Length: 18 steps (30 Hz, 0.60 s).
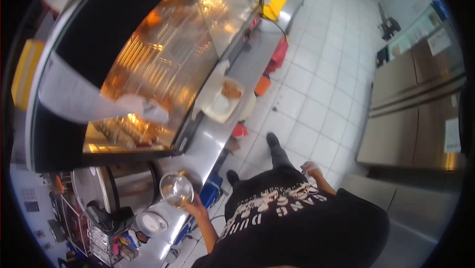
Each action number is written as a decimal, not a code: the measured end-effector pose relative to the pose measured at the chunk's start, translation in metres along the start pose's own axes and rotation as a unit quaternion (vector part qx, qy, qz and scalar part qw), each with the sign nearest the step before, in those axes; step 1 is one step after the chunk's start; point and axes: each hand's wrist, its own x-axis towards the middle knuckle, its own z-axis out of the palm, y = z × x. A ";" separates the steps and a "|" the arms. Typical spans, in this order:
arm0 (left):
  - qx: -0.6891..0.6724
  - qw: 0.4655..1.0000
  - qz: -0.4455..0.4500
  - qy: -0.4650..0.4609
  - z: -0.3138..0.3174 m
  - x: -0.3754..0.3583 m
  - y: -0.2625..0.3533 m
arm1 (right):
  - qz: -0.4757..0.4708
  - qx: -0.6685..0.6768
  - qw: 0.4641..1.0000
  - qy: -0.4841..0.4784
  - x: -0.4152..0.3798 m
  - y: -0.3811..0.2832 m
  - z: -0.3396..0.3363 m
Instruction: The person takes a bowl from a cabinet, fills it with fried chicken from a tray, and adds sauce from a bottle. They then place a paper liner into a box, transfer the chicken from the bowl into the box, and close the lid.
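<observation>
Closest in, the two hands are well apart: the left hand is out to the side, gripping the near edge of a clear bowl, while the right hand hangs off on the other side, in what looks like a thin see-through glove, and whether its fingers are closed on anything I cannot tell. So the bowl is just ahead and slightly to the left of the left hand, right at its fingertips and far out from the right one. It's round, so no long axis to speak of, and it sits over the steel counter; whether it rests there or is held just above, I cannot tell. Left of the bowl there's a big round metal pot, and back to the left of the left hand, a white round tub. Further ahead now, past the bowl and a little to the right of the left hand, here's a pale open box with a browned piece of food at its far end. The box's longer side runs with the counter, leading away and leaning right, and the left hand looks the nearer one to it. Beyond and left of both hands glows the heated glass cabinet; furthest ahead, a bright yellow sheet on the counter.
</observation>
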 end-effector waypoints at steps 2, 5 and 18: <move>-0.039 0.999 0.019 0.020 0.013 -0.010 0.006 | -0.003 0.132 0.988 0.075 0.065 0.049 -0.025; -0.074 0.997 -0.005 0.035 0.001 -0.017 -0.004 | -0.069 0.172 0.921 0.342 0.177 0.090 -0.145; 0.050 0.986 -0.025 0.157 -0.050 -0.126 -0.107 | -0.271 0.028 0.673 0.687 0.375 0.083 -0.732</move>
